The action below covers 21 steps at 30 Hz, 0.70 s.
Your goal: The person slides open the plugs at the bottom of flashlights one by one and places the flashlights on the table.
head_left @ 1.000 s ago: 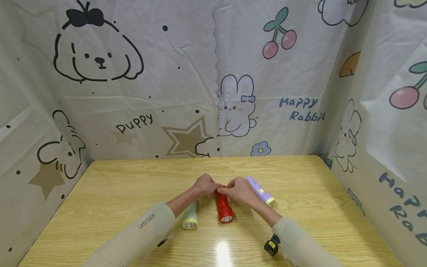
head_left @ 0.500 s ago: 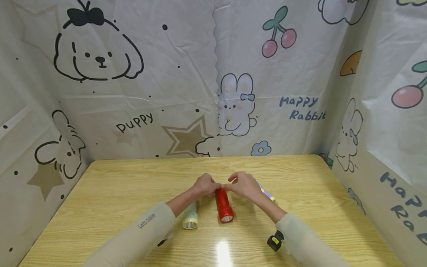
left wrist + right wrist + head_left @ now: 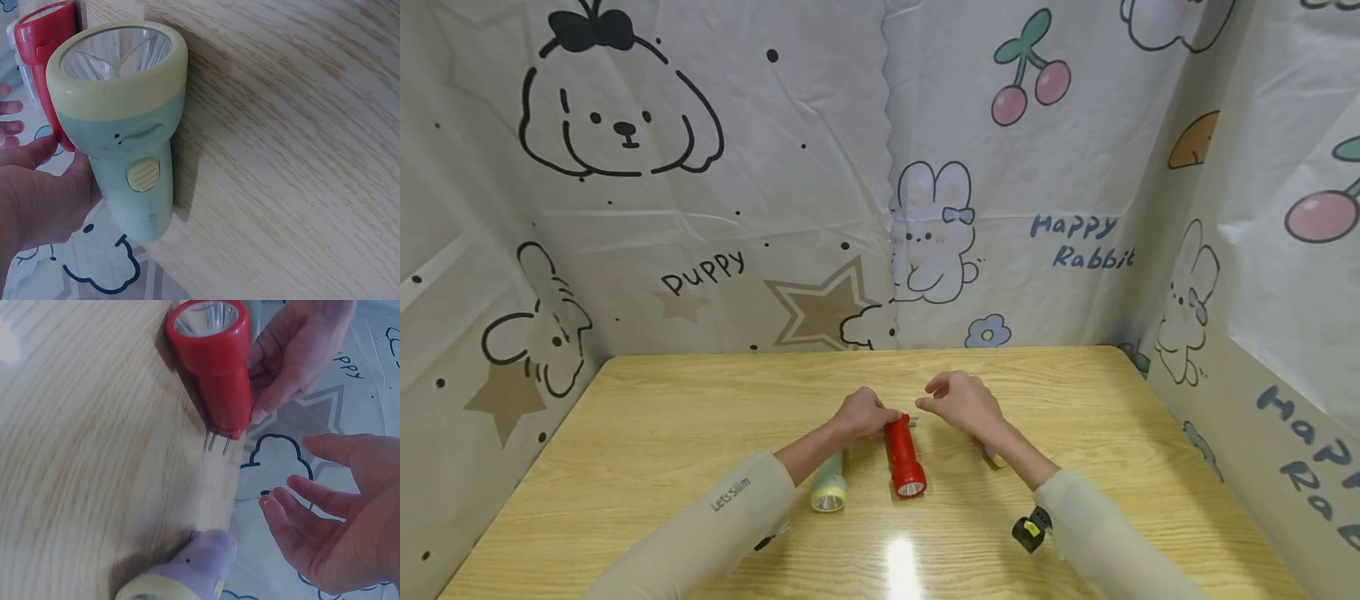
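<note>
A red flashlight (image 3: 904,458) lies on the wooden table with its lens toward me. My left hand (image 3: 861,414) holds its tail end, thumb at the tip. Two metal prongs (image 3: 219,442) stick out sideways from that tail in the right wrist view. My right hand (image 3: 961,402) hovers up and to the right of the tail, fingers loosely bent and holding nothing. Left of the red one lies a mint-green flashlight (image 3: 140,187) with a pale yellow head, partly behind my left wrist in the head view. A purple flashlight (image 3: 197,559) is mostly hidden under my right forearm there.
The wood-grain table (image 3: 685,433) meets a white cartoon-printed cloth (image 3: 805,208) at its back and sides. A small black device (image 3: 1030,531) is strapped at my right wrist.
My right hand has left the red flashlight's tail, moving up and right, and now covers most of the purple flashlight. The prongs have come into sight. My left hand has stayed put.
</note>
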### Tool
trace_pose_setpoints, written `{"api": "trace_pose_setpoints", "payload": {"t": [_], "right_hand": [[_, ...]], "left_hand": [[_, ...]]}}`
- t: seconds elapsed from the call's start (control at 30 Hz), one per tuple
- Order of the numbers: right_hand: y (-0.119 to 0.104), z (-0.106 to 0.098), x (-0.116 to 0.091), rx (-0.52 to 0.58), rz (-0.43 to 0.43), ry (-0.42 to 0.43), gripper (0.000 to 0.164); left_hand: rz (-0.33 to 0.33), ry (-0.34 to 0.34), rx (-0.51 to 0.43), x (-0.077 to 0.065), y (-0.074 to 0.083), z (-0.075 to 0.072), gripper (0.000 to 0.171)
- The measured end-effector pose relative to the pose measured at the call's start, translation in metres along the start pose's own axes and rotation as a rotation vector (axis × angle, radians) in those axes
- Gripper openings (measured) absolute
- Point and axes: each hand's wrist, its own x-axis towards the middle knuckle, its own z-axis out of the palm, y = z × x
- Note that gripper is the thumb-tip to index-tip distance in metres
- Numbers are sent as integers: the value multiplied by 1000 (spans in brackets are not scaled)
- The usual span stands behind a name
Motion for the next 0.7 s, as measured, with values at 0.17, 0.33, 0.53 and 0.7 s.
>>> {"api": "trace_pose_setpoints", "payload": {"t": [0.17, 0.33, 0.53, 0.7], "right_hand": [[7, -6, -1, -1, 24, 15, 38], [14, -11, 0, -24, 31, 20, 40], [20, -20, 1, -54, 38, 36, 36], [24, -24, 2, -62, 56, 42, 38]], "left_hand": [[-11, -5, 2, -2, 3, -1, 27], [-26, -11, -5, -3, 4, -2, 26], [-15, -17, -1, 0, 3, -2, 27], [-15, -16, -12, -2, 3, -2, 25]]}}
